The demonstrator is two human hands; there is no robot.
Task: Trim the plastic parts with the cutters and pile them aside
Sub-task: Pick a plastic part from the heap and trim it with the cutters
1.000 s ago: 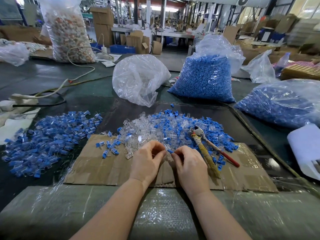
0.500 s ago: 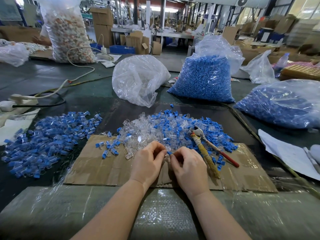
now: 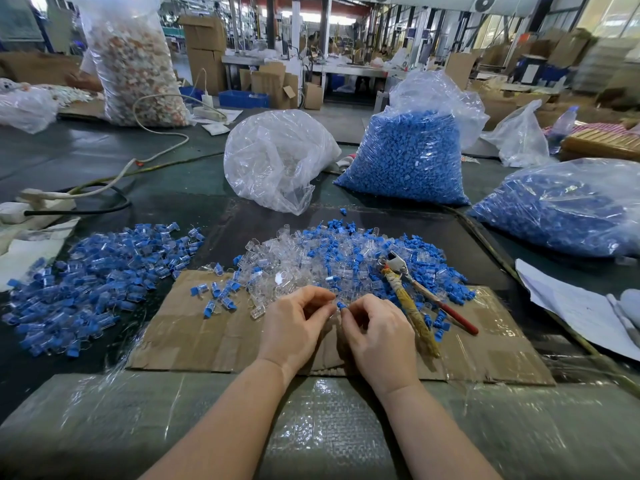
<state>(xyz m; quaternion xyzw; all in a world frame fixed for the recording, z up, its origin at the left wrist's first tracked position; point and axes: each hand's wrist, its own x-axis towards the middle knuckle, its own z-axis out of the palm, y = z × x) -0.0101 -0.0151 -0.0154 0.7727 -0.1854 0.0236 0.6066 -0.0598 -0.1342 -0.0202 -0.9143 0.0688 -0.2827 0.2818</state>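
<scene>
Both hands meet over the near edge of the cardboard sheet [image 3: 207,334]. The right hand [image 3: 379,336] pinches a small blue plastic part [image 3: 341,305] between thumb and forefinger, and the left hand [image 3: 294,327] curls its fingertips in against the same piece; whether it grips a clear part too is hidden. This looks like the handling step: a piece is picked and held, not cut. The cutters [image 3: 414,301], with a wrapped handle and a red one, lie untouched just right of the hands on the mixed heap of clear and blue parts [image 3: 346,258]. Next, the right hand probably needs to take up the cutters. The pile of done parts [image 3: 93,271] sits well left.
</scene>
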